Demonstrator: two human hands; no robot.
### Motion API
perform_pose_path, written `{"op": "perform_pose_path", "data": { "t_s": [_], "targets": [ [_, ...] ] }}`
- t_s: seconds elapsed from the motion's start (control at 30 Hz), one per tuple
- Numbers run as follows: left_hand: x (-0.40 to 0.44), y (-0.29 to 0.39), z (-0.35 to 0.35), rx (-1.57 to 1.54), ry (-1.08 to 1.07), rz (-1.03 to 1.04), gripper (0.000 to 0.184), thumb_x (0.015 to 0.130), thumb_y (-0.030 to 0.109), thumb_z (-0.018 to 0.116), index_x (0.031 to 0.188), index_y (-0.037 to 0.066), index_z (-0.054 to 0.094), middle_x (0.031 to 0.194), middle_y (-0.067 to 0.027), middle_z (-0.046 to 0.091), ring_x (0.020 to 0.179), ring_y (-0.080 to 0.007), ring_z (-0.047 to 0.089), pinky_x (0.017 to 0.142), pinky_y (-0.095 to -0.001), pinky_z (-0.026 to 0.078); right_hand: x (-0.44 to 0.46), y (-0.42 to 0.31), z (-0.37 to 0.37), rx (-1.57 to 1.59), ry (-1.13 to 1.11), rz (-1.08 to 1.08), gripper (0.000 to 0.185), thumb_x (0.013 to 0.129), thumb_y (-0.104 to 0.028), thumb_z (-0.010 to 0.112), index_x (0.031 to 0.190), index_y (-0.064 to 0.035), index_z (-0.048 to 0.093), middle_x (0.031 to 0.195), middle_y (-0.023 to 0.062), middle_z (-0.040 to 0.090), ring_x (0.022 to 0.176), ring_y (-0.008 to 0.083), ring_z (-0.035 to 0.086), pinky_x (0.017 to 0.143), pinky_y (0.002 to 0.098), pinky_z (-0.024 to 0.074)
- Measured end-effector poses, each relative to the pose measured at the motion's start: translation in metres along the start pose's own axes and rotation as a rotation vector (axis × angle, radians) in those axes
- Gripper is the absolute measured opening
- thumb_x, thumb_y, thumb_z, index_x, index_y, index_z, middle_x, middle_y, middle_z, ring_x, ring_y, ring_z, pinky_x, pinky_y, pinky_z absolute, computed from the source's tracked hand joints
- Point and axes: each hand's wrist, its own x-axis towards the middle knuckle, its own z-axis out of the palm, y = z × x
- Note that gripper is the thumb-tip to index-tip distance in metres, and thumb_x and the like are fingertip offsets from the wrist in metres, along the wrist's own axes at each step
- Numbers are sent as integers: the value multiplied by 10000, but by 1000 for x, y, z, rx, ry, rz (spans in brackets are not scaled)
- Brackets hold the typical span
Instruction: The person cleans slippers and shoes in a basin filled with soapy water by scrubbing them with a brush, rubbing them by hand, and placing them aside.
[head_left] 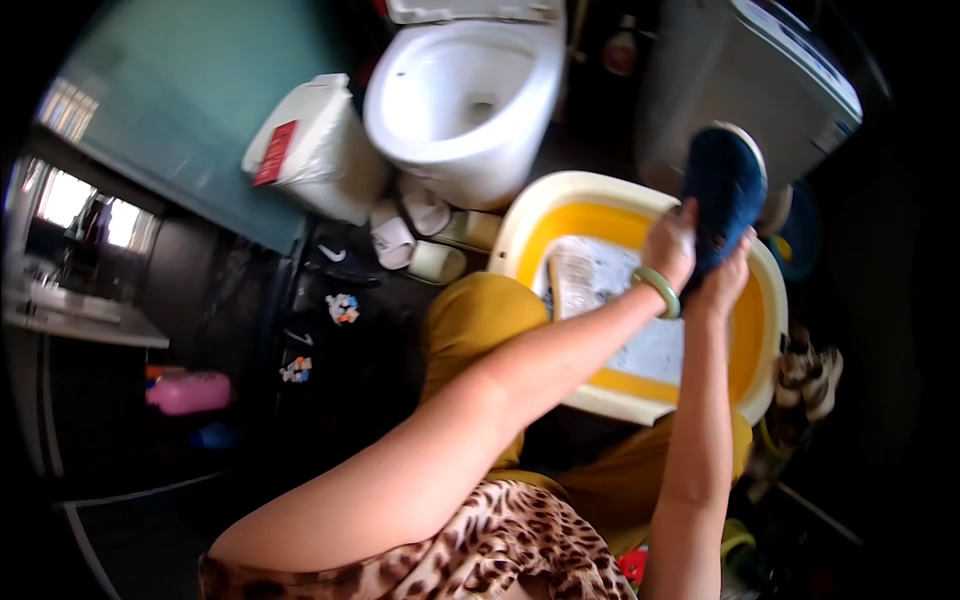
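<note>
A dark blue shoe with a pale sole edge is held up over the far right rim of the basin. My left hand, with a pale green bangle at its wrist, is closed on the shoe's near left side. From the right, my right hand grips the near end of the same shoe. Below them stands a yellow and cream basin holding cloudy, whitish water. A pale oblong block, its kind unclear, lies in the basin's left part.
Beyond the basin are a toilet, a white bin and a grey appliance. Several slippers lie by the toilet. Black Nike slides and a pink bottle are left; worn shoes sit right.
</note>
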Motion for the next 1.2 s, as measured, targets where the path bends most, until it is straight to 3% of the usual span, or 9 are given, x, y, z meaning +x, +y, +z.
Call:
{"op": "perform_pose_path", "data": {
  "t_s": [0.13, 0.27, 0.53, 0.63, 0.7, 0.77, 0.9, 1.07, 1.2],
  "targets": [
    [-6, 13, -4, -52, -105, -155, 581, 965, 451, 270, 949, -17, 612, 945, -227, 642, 894, -373, 604, 842, -389, 461, 2, -2, -1, -106, 49, -86, 482, 958, -427, 397, 1145, -16, 565, 996, 84, 633, 884, 179, 605, 818, 301, 495],
    [-6, 16, -7, -91, -120, -107, 568, 968, 426, 271, 922, -29, 609, 944, -269, 616, 894, -419, 578, 814, -440, 452, -2, -5, 2, -96, 60, -50, 504, 952, -430, 404, 1181, -2, 540, 1025, 103, 622, 920, 197, 601, 846, 300, 485],
    [4, 25, -20, -311, -7, -285, 508, 956, 410, 359, 965, -31, 612, 982, -222, 630, 931, -357, 585, 833, -367, 443, -1, 0, 7, -108, 38, -64, 425, 960, -381, 424, 1090, -11, 587, 1016, 74, 622, 937, 151, 564, 869, 282, 434],
    [17, 31, -34, -63, 147, -144, 575, 949, 462, 350, 1044, -59, 574, 1008, -275, 607, 959, -400, 578, 854, -386, 450, 3, 6, -4, -428, -84, -204, 532, 917, -498, 454, 1222, -69, 524, 1142, 72, 576, 1050, 186, 526, 978, 302, 365],
    [18, 50, -45, -34, 157, -183, 637, 935, 511, 344, 1106, -73, 531, 1108, -261, 576, 1041, -367, 548, 933, -351, 404, -8, 5, 2, -575, -67, -318, 487, 952, -387, 446, 1182, 33, 536, 1127, 123, 588, 1050, 188, 526, 936, 297, 386],
    [23, 41, -43, -8, 284, -48, 587, 949, 469, 338, 1076, -72, 527, 1047, -306, 577, 950, -443, 566, 869, -425, 443, -22, -1, 6, -612, -45, -310, 509, 938, -393, 468, 1249, 11, 480, 1158, 140, 574, 1088, 199, 519, 956, 302, 378],
    [9, 61, -52, -42, 118, -17, 550, 948, 478, 327, 1114, -26, 471, 1055, -266, 566, 932, -363, 587, 837, -385, 480, -34, -7, 15, -710, -95, -294, 570, 920, -436, 466, 1309, -22, 415, 1235, 188, 522, 1151, 263, 496, 980, 333, 361],
    [-27, 54, -37, -104, -62, 224, 513, 901, 371, 522, 1190, -14, 342, 1093, -252, 513, 987, -355, 561, 880, -390, 433, -19, -5, 17, -605, 27, -243, 630, 897, -498, 454, 1242, 29, 430, 1195, 264, 522, 1120, 344, 515, 949, 387, 386],
    [-34, 56, -40, -125, -62, 71, 492, 912, 351, 520, 1226, 6, 362, 1102, -211, 565, 982, -330, 590, 867, -363, 477, -13, -3, 25, -615, 94, -430, 646, 864, -530, 496, 1220, 6, 441, 1111, 243, 574, 1052, 359, 551, 909, 410, 408]
  ]
}}
